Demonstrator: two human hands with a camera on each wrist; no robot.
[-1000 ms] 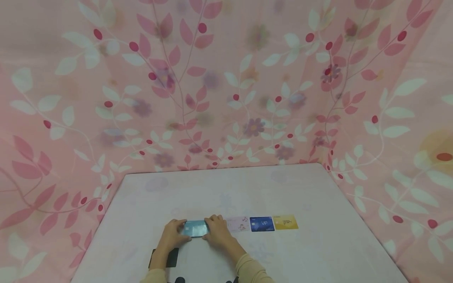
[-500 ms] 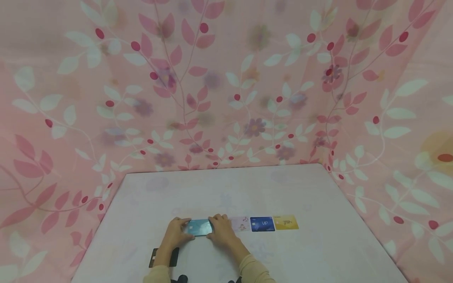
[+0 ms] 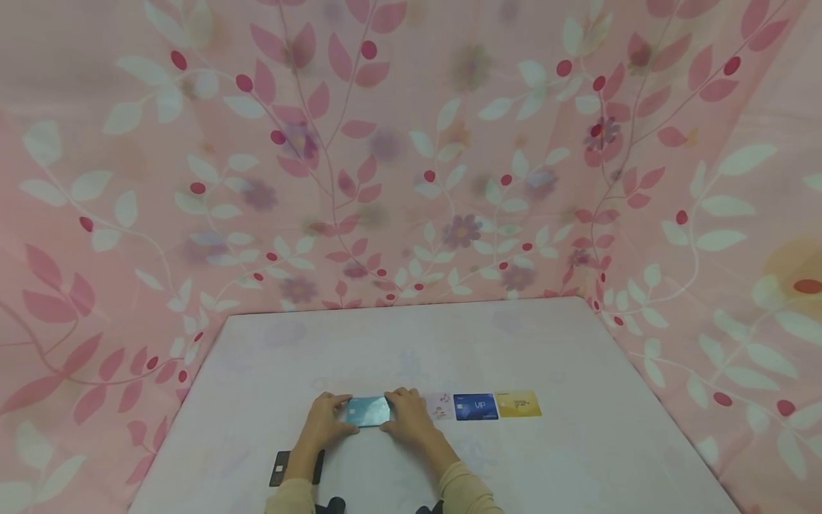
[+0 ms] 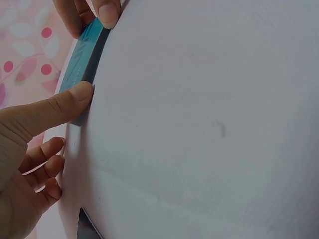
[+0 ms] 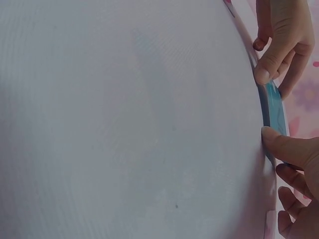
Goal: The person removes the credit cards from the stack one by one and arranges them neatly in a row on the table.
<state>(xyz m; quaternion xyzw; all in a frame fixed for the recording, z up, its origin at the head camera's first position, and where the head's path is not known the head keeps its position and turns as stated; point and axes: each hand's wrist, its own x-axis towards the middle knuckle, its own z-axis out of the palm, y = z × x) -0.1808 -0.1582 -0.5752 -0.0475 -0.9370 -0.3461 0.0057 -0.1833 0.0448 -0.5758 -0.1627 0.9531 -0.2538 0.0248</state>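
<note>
A light-blue card point(image 3: 369, 412) spans the gap between my two hands, close over the white table. My left hand point(image 3: 325, 421) pinches its left end, thumb on the near edge and fingers at the far edge. At the opposite end my right hand point(image 3: 409, 420) grips it the same way. In the left wrist view the blue card point(image 4: 82, 62) shows a dark strip along its near side. The right hand overlaps part of a pale pink card point(image 3: 440, 406). Below my left forearm lies a black card point(image 3: 279, 469), partly covered.
A dark blue VIP card point(image 3: 476, 405) and a yellow card point(image 3: 519, 404) lie flat in a row right of the pink one. Behind the white table point(image 3: 411, 343) and at its sides hangs pink floral cloth point(image 3: 411, 143).
Both hands have shifted right and slightly away from me, carrying the blue card along. More of the pink card is now covered by the right hand. The other cards stay put.
</note>
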